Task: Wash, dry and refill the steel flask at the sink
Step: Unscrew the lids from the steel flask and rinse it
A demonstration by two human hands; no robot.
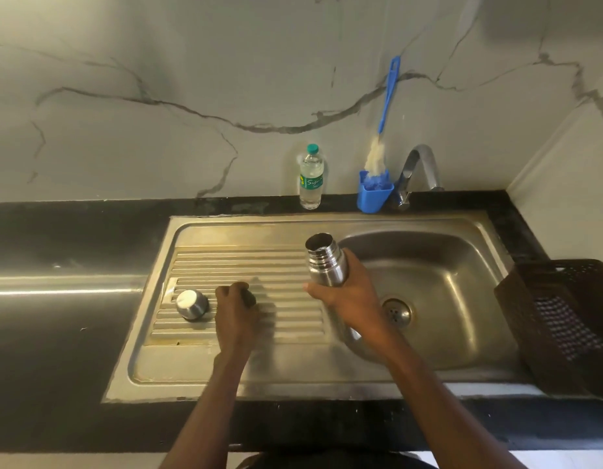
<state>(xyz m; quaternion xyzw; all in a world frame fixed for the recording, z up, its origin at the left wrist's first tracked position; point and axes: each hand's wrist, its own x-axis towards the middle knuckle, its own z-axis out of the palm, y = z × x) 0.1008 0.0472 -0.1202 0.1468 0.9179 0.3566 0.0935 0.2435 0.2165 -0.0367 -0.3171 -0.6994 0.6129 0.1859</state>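
Note:
My right hand (351,292) grips the steel flask (325,262) round its body, holding it tilted with its open mouth up, over the edge between drainboard and sink basin (439,265). My left hand (236,309) holds a small dark stopper (250,297) down on the ribbed drainboard (246,265), fingers curled over it. The flask's steel cup lid (192,303) stands upside down on the drainboard just left of that hand.
A plastic water bottle (311,177) stands on the black counter behind the sink. A blue holder (374,196) with a blue-handled bottle brush (388,96) sits beside the tap (418,164). A dark woven basket (564,323) is at the right.

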